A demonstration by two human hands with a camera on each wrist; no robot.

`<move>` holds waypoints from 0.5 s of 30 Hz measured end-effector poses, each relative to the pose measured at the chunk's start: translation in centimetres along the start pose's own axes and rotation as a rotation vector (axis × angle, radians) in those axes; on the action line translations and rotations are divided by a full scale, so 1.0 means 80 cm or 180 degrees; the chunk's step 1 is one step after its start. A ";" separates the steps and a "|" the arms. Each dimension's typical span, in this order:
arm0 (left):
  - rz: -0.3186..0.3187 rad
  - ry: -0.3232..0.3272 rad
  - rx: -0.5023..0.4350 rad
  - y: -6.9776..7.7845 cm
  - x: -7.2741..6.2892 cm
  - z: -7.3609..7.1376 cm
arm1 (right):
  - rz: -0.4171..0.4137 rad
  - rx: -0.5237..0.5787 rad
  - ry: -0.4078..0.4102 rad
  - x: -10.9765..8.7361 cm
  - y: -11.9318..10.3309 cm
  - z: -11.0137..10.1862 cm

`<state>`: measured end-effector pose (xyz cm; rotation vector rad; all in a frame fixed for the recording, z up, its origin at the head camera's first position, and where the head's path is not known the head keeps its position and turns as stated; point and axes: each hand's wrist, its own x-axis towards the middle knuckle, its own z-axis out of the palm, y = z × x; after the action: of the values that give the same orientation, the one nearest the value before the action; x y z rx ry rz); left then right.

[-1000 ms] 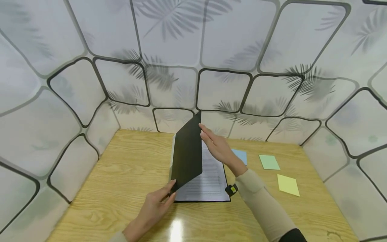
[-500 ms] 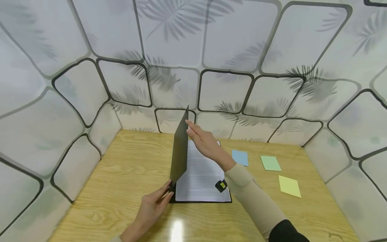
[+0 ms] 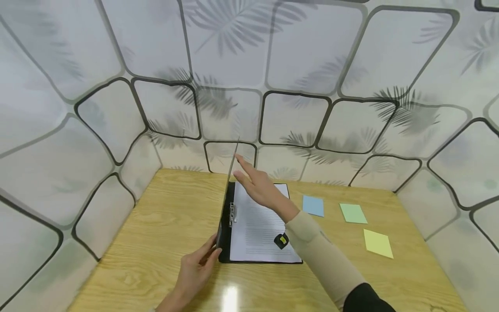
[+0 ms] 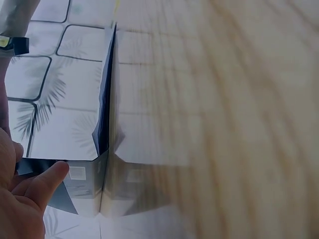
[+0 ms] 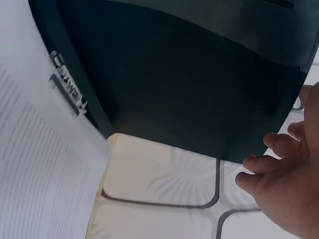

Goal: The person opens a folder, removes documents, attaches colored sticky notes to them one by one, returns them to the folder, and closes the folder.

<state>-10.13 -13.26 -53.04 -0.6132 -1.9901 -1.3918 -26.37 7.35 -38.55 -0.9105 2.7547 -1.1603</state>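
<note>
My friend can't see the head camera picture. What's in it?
A left hand grips an open black folder; a right hand is at its raised cover. Inside are a clip and white paper; a blue note, a green note and a yellow note lie to the right.

White glare [image 3: 230, 299] spots the brightly lit table [image 3: 156, 234].

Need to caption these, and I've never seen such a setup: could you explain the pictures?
No machine here, just a person's bare hands. The wide view comes from a camera on the head; the other two come from one on each wrist. On the wooden table lies an open black folder with printed paper and a metal clip; right of it are a blue note, green note and yellow note. The left hand grips the folder's near left corner; the right hand is at the raised cover, perhaps touching it.
</note>
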 end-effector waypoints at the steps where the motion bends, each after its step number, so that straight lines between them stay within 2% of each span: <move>1: 0.0001 0.0011 -0.0014 0.000 0.000 0.001 | 0.0011 -0.0001 0.0023 -0.003 0.004 -0.001; 8: -0.0036 0.0112 -0.0058 -0.001 -0.003 0.002 | 0.0175 -0.0090 0.0166 -0.034 0.055 -0.010; 15: -0.0085 0.0230 -0.0010 -0.002 -0.002 0.000 | 0.0553 -0.0376 -0.0002 -0.070 0.118 -0.008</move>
<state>-10.12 -13.26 -53.23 -0.5318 -1.9459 -1.4136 -26.65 15.88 -45.44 -0.6623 2.8594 -0.9793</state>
